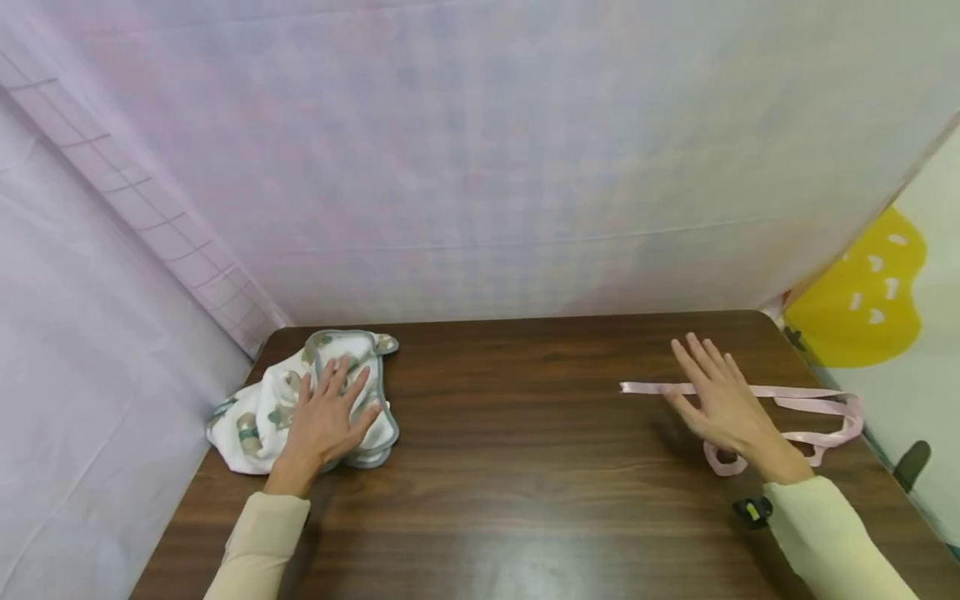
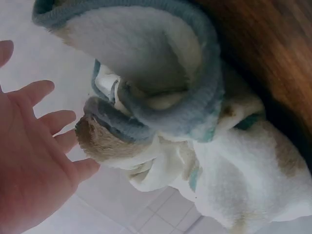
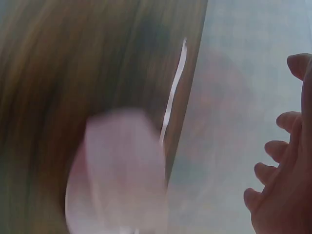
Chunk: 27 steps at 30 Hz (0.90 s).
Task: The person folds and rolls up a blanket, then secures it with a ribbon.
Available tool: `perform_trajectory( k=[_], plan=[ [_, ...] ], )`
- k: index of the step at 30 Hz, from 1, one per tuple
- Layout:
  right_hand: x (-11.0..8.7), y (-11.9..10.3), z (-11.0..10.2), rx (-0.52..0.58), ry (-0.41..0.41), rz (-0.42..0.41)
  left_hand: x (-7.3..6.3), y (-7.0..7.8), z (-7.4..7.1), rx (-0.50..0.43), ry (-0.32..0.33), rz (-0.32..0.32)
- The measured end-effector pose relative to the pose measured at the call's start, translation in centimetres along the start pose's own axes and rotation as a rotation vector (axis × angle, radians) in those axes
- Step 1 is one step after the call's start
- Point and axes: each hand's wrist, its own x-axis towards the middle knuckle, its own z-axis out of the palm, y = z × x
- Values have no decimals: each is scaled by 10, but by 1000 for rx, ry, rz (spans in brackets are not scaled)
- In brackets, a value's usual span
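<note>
A white fleecy cloth (image 1: 258,417) with brown and green figures and a grey-blue edging lies in a folded heap at the table's left. Over it is my left hand (image 1: 326,421), fingers spread; the left wrist view shows the cloth (image 2: 243,170) beside that hand (image 2: 39,161), with nothing gripped. At the right, a pink ribbon (image 1: 802,392) lies in loose loops, one straight end reaching left. My right hand (image 1: 723,408) hovers above the ribbon with fingers extended and holds nothing. In the right wrist view, the ribbon (image 3: 173,92) is partly blurred, away from the fingers.
The dark wooden table (image 1: 510,433) has rounded far corners. Pale fabric sheets (image 1: 487,167) hang behind it and along its left side. Beyond the right edge, a yellow shape (image 1: 862,308) shows on a pale surface. A small black device (image 1: 752,511) sits at my right wrist.
</note>
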Motion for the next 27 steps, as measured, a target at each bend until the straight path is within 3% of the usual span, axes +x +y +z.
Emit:
perform_trajectory(
  k=[7, 13, 21, 27],
  plan=[
    [17, -23, 19, 218, -32, -26, -2, -2, 1, 16, -21, -20],
    [31, -47, 33, 378, -115, 10, -5, -10, -1, 25, -25, -47],
    [48, -85, 48, 525, -146, -18, -8, -20, 0, 2, -51, -111],
    [60, -118, 60, 676, -171, -23, -10, -26, -2, -7, -22, -118]
  ],
)
